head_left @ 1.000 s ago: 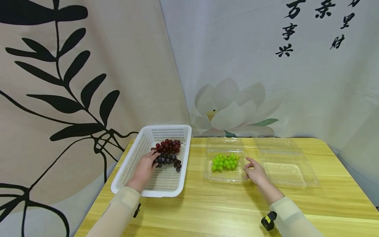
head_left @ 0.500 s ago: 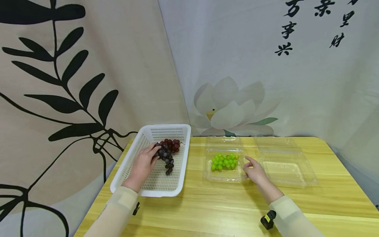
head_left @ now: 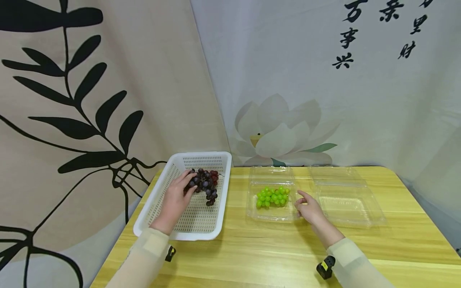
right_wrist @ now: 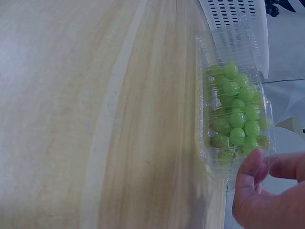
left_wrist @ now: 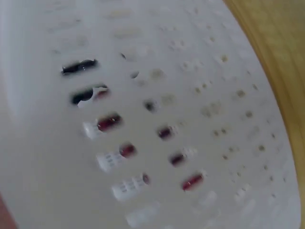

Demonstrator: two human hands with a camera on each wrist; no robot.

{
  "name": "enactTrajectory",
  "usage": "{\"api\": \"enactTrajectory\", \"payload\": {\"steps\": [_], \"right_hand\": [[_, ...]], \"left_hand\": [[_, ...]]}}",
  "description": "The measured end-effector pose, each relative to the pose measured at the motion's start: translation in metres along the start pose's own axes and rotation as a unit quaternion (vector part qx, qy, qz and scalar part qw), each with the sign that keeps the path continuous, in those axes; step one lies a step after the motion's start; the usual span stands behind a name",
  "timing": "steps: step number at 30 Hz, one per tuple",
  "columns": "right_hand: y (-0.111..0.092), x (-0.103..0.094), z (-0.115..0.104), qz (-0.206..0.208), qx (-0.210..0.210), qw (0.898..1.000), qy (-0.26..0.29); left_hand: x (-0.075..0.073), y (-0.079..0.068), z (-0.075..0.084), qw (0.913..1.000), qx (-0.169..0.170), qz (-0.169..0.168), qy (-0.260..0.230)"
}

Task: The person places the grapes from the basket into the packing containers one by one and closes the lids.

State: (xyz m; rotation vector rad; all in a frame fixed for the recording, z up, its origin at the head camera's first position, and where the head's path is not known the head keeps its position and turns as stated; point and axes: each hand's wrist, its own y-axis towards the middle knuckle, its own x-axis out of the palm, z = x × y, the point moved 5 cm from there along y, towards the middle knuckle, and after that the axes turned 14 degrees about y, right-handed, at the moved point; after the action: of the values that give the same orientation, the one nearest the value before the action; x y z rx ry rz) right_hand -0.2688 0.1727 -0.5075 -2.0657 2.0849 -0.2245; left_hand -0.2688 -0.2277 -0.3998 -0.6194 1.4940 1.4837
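In the head view, my left hand (head_left: 175, 201) reaches into a white plastic basket (head_left: 220, 229) and grips a bunch of dark purple grapes (head_left: 205, 183) by its left side. Its lower tip hangs toward the basket's front. Behind it, partly covered, lies a bunch of red grapes (head_left: 214, 176). My right hand (head_left: 309, 208) is at the right edge of a clear plastic clamshell box (head_left: 271, 218), fingers loosely curled, fingertips right at the rim. Green grapes (right_wrist: 237, 112) fill the box's base, and its lid stands folded back.
A second clear clamshell box (head_left: 345, 208), lid folded back, stands to the right of my right hand. Both boxes and the basket rest on a wooden table (head_left: 252, 256). A printed curtain (head_left: 288, 80) hangs behind the table's back edge. Red shows through the basket's slotted wall (left_wrist: 228, 119).
My left hand has gripped the dark bunch and shifted it back over the red grapes, its tail swinging down and then slightly right. My right hand and the boxes stay in place.
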Motion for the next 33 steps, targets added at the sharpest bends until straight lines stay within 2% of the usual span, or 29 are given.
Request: {"api": "enactTrajectory", "payload": {"steps": [3, 13, 20, 28, 33], "right_hand": [[0.0, 0.0, 0.0, 0.001, 0.001, 1.0, 0.001], [0.0, 0.0, 0.0, 0.002, 0.0, 1.0, -0.003], [-0.001, -0.001, 0.0, 0.004, 0.003, 1.0, -0.006], [-0.002, 0.0, -0.001, 0.005, -0.002, 1.0, -0.003], [-0.001, 0.0, -0.001, 0.005, -0.003, 1.0, -0.002]], "left_hand": [[-0.004, 0.001, 0.004, 0.9996, -0.009, 0.021, -0.019], [-0.011, 0.01, 0.013, 0.9957, -0.031, 0.053, -0.07], [-0.018, 0.014, 0.022, 0.9895, -0.034, 0.093, -0.105], [-0.021, 0.018, 0.03, 0.9809, -0.058, 0.115, -0.146], [-0.025, 0.022, 0.037, 0.9764, -0.06, 0.135, -0.158]]}}
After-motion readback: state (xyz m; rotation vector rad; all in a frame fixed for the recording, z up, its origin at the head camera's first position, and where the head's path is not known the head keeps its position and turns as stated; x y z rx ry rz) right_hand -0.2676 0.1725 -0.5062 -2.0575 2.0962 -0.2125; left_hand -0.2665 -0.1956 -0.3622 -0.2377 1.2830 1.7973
